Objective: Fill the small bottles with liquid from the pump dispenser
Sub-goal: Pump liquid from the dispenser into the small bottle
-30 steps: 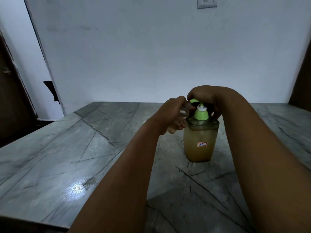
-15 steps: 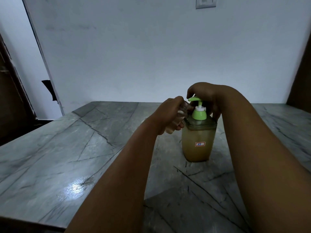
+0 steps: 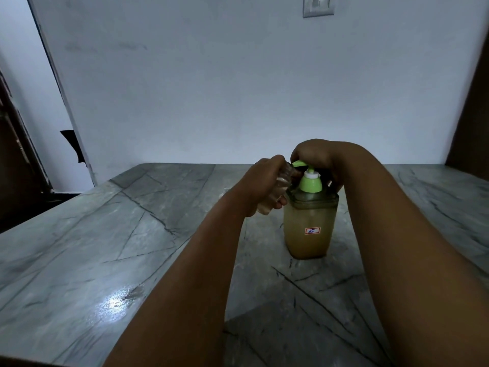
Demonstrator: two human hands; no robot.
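my left hand [image 3: 260, 185] wraps a small clear bottle [image 3: 275, 193], fingers curled round its body, and holds it off the tabletop [image 3: 111, 234], tilted, its long axis running from about 7 o'clock at the base up to 1 o'clock at the mouth. the mouth sits right at the tip of the green spout [image 3: 298, 164], which points toward 10 o'clock from the pump's stem. whether the mouth is truly under the opening or just beside it i cannot tell; my fingers hide the join.

my right hand [image 3: 316, 157] lies over the pump head, fingers curled down around it, grasping the top of the pump dispenser [image 3: 309, 223]. the dispenser stands upright on the tabletop, at about 3 o'clock from the bottle and touching or nearly touching my left knuckles. it is mostly full of a cloudy amber liquid and carries a small label with a number on its front.

the bottle looks to hold some pale liquid low down, though the dim light makes that uncertain. i judge this is the filling step itself: the next press comes straight down from the right hand, and it turns on the left keeping the bottle's mouth beneath the spout tip at 10 o'clock. if the bottle drifts toward 9 o'clock, the stream would likely run down my fingers.
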